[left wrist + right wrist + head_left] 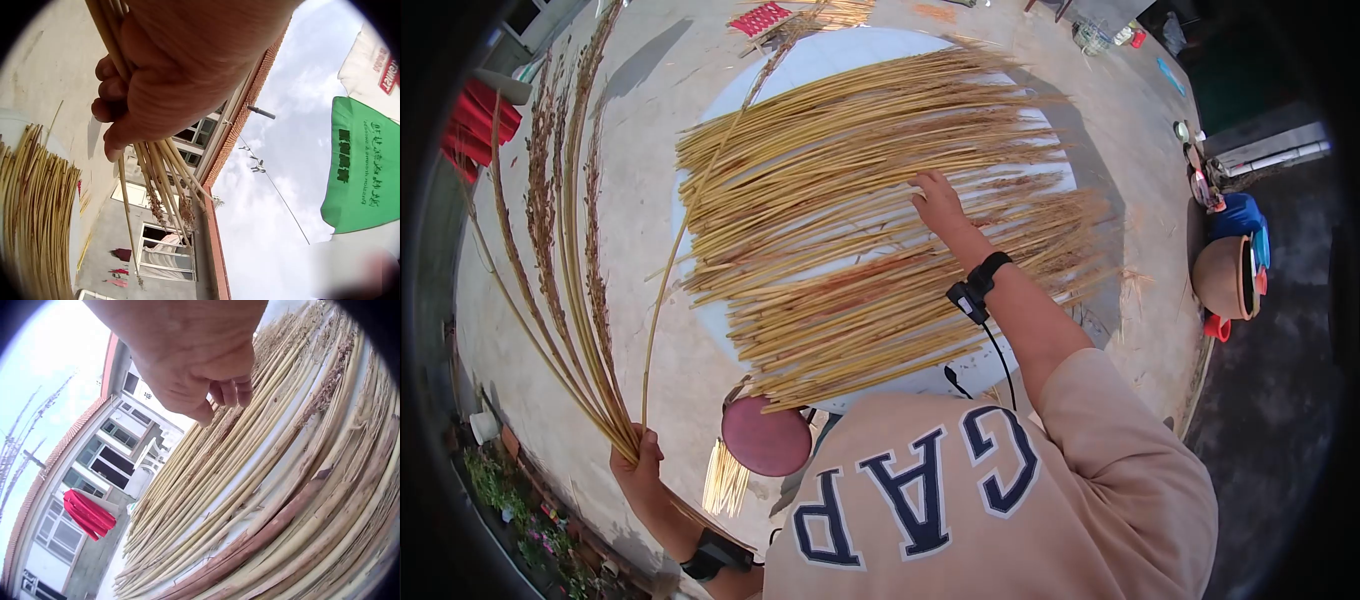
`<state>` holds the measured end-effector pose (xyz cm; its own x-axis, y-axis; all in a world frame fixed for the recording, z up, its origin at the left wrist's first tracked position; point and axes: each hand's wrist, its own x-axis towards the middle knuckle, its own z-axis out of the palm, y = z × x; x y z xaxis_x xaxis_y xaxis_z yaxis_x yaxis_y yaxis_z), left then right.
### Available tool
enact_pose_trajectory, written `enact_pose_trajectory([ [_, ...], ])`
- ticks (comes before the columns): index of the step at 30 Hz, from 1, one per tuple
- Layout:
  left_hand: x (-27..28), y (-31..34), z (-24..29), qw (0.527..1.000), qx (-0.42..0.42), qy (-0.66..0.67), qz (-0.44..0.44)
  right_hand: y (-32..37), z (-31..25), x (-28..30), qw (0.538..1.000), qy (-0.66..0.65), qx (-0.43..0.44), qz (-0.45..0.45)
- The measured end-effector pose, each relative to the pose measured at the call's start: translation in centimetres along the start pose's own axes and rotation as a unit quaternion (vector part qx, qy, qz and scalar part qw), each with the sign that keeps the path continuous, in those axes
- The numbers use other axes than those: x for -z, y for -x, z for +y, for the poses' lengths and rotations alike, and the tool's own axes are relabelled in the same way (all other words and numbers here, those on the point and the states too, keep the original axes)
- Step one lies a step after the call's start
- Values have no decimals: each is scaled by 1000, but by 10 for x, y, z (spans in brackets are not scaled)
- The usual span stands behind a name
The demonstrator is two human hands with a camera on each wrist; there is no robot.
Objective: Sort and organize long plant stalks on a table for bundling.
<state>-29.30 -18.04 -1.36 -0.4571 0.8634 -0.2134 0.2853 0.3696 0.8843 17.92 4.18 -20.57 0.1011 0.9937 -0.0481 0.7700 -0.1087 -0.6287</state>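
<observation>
My left hand (pixel 638 465) grips the lower ends of several dry sorghum stalks (pixel 580 325), held out to the left of the table. Their brownish seed heads fan upward, and one longer stalk (pixel 662 285) leans apart toward the table. In the left wrist view the fingers (pixel 112 90) curl round the stalks. Over the middle of the table my right hand (pixel 940 208) reaches out with loosely bent fingers and nothing visible in them. Beneath it, long yellowish stalks (pixel 830 330) lie side by side in rows, heads to the right, on a pale round table (pixel 840 45).
A round maroon stool (pixel 767 436) stands at the table's near left edge, with short cut stalks (pixel 725 478) on the ground beside it. Potted plants (pixel 495 490) line the lower left. A clay pot (pixel 1225 278) sits at the right by a dark strip of ground.
</observation>
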Motion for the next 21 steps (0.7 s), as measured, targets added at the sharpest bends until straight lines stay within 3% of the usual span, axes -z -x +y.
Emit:
enact_pose_trajectory([
  [2, 10, 9, -8, 1000, 25, -17, 7, -8, -10, -25, 972, 105, 210, 17],
  [7, 19, 36, -23, 996, 68, -16, 49, -43, -48, -49, 972, 146, 182, -39],
  [12, 35, 64, -44, 993, 57, -45, 94, -61, -63, -62, 959, 204, 178, -82],
  [15, 34, 74, -47, 989, 67, -46, 125, -63, -62, -67, 945, 277, 162, -62],
  [17, 33, 75, -49, 988, 65, -46, 132, -60, -58, -63, 948, 209, 241, -12],
  [21, 24, 67, -47, 987, 79, 0, 141, -57, -49, -28, 946, 178, 269, 12],
])
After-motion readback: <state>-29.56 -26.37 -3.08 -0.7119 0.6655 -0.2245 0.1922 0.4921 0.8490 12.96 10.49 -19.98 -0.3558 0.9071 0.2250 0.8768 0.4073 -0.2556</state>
